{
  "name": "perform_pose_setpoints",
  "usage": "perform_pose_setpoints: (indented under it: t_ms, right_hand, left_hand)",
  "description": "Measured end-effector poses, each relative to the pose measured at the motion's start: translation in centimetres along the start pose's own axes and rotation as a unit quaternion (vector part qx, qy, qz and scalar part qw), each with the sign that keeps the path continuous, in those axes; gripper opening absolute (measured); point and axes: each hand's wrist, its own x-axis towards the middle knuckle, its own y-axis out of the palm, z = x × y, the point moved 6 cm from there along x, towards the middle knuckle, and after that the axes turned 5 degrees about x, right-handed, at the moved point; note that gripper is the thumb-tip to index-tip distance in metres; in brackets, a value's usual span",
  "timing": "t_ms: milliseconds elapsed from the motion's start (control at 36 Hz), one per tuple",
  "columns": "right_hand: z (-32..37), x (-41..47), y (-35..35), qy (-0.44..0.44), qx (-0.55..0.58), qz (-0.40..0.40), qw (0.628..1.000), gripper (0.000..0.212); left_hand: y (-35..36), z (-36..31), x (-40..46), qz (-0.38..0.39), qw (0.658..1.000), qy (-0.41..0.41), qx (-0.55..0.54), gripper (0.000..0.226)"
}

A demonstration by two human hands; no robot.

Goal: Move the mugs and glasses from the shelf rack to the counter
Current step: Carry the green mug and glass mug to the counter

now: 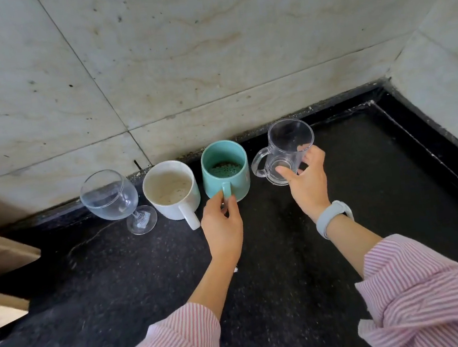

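Left hand [222, 226] pinches teal mug [225, 171] handle, right hand [307, 177] grips glass mug [286, 151]; set both flat on counter [149, 285], then release.

Stained marble-tiled walls [205, 45] meet above a dark counter [104, 277].

Black counter [119, 275] with four drinking vessels

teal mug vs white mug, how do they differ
The teal mug is green-blue, with the left hand pinching its handle; the white mug is cream-white and untouched. The teal mug has dark specks at its bottom; the white mug's inside looks stained beige. Both stand upright on the counter, handles toward the person.
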Motion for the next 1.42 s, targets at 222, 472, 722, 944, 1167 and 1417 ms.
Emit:
perform_pose_setpoints:
  t_ms: [222,472,722,944,1167,1417]
  right_hand:
    - [1.4,1.5,0.9,0.0,-0.048,0.057,0.997,0.063]
    - [0.4,-1.8,0.5,0.035,-0.102,0.09,0.99,0.07]
    - [1.5,-12.9,2.2,-0.038,-0.247,0.188,0.95,0.053]
    - [5.4,-25.6,9.6,-0.186,-0.331,0.351,0.856,0.041]
    - [10.1,-44.5,17.6,-0.333,-0.339,0.5,0.724,0.044]
    - [11.5,-74.5,17.3,-0.473,-0.259,0.64,0.548,0.039]
  left_hand:
    - [0.2,0.4,0.4,0.0,0.999,0.006,0.033,0.029]
    - [0.0,0.8,-0.3,0.037,0.998,-0.032,0.045,0.04]
    - [-5.5,1.7,-7.5,0.103,0.964,0.074,0.235,0.05]
    - [-20.7,9.2,-15.8,0.02,0.927,-0.006,0.375,0.045]
    - [-38.6,16.0,-32.1,-0.148,0.903,-0.168,0.366,0.041]
    - [-49.7,21.9,-63.1,-0.292,0.836,-0.321,0.336,0.039]
